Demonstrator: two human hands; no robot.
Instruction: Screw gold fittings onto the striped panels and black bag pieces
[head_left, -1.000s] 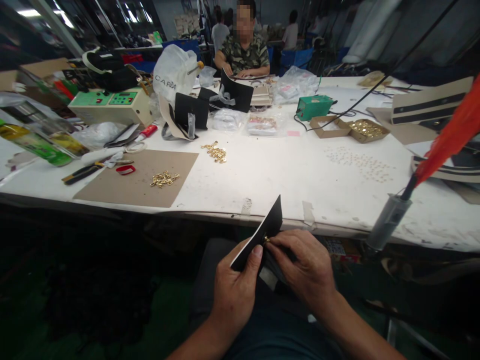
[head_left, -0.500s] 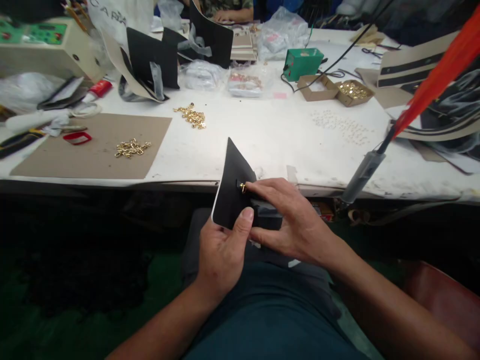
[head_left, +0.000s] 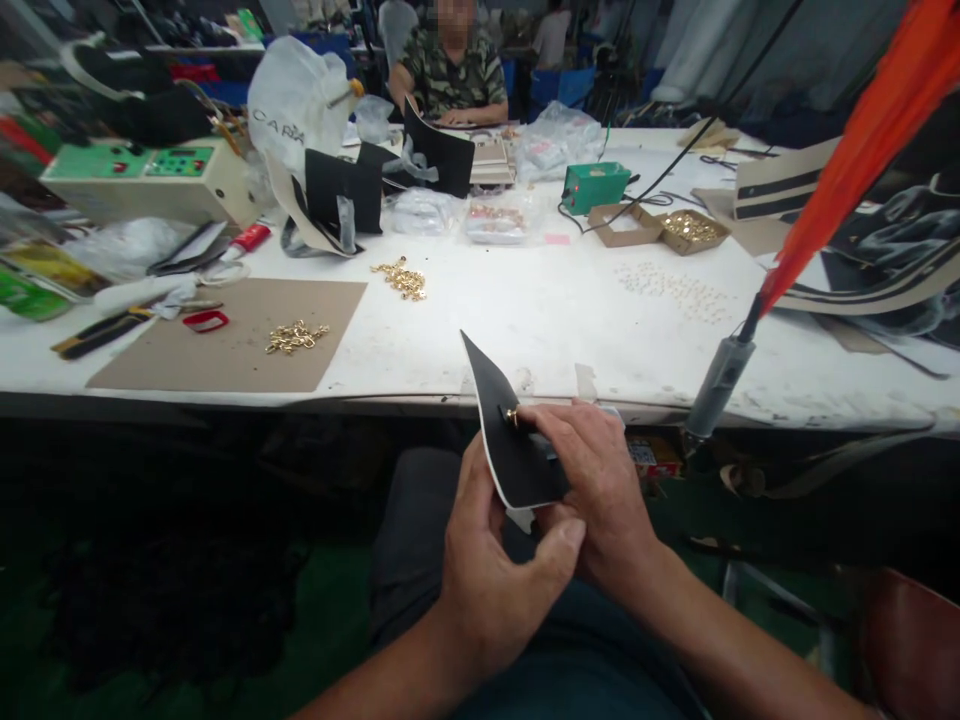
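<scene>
A black leather-like panel (head_left: 516, 462) with a pale edge is held up over my lap, just in front of the table edge. A small gold metal fitting (head_left: 511, 417) sits on its black face. My left hand (head_left: 499, 575) is closed on the panel from behind and below, its thumb reaching toward my right hand. Bent over the panel's right side, my right hand (head_left: 607, 490) grips it, with the index fingertip against or right beside the gold fitting. The fingers hide the panel's right part.
Gold fittings (head_left: 296, 337) lie on a brown board (head_left: 225, 375), with another gold pile (head_left: 401, 279) beyond. A cardboard box (head_left: 679, 240) holds more gold pieces. A green device (head_left: 596, 187) stands behind. An orange-wrapped tool (head_left: 721, 375) hangs at right. A person (head_left: 450, 75) sits opposite.
The view has tilted up. The panel has turned more edge-on, and my left thumb has come off its black face to below it. My right fingertip stays at the gold fitting.
</scene>
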